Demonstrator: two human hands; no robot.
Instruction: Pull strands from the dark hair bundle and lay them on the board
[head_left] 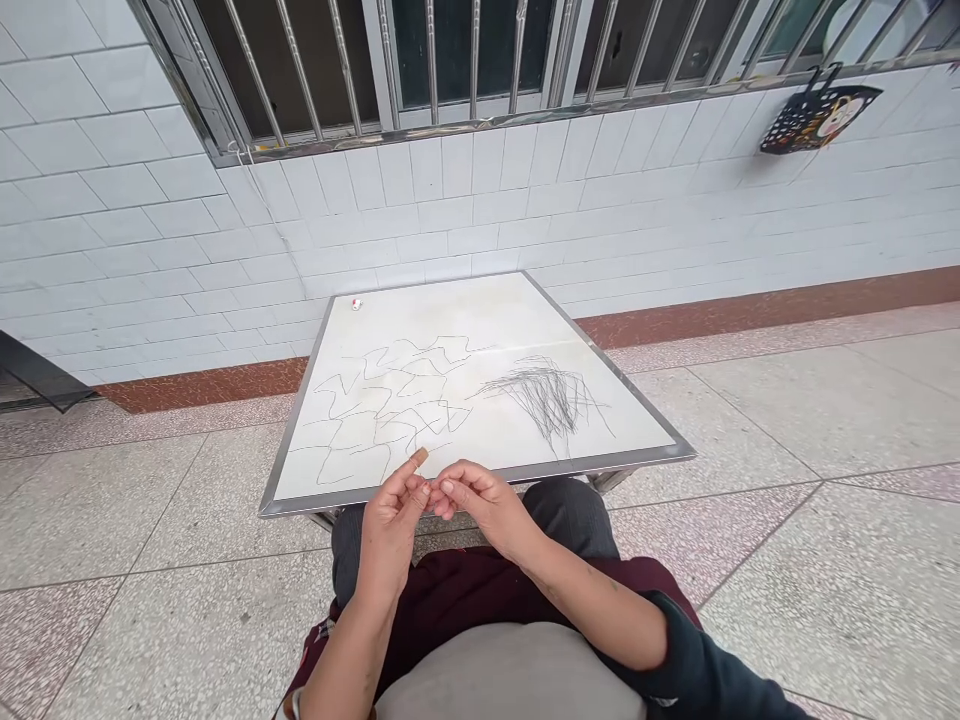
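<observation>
My left hand (394, 510) and my right hand (480, 500) meet just past the near edge of the white table (427, 300). Thumb and fingers of each are pinched together, the fingertips nearly touching. Whatever they hold is too thin or hidden to make out. A tan wrap covers the tip of my raised left index finger. Ahead of my left hand, several bent, wavy thin dark strands (375, 413) lie spread over the tabletop. A denser heap of mostly straight dark strands (551, 395) lies to the right, beyond my right hand.
A small white and red object (356, 304) sits at the table's far left corner. Behind stands a white tiled wall (450, 215) with a barred window (472, 60). A dotted black bag (821, 115) hangs at the right. The table has a grey metal rim (637, 400).
</observation>
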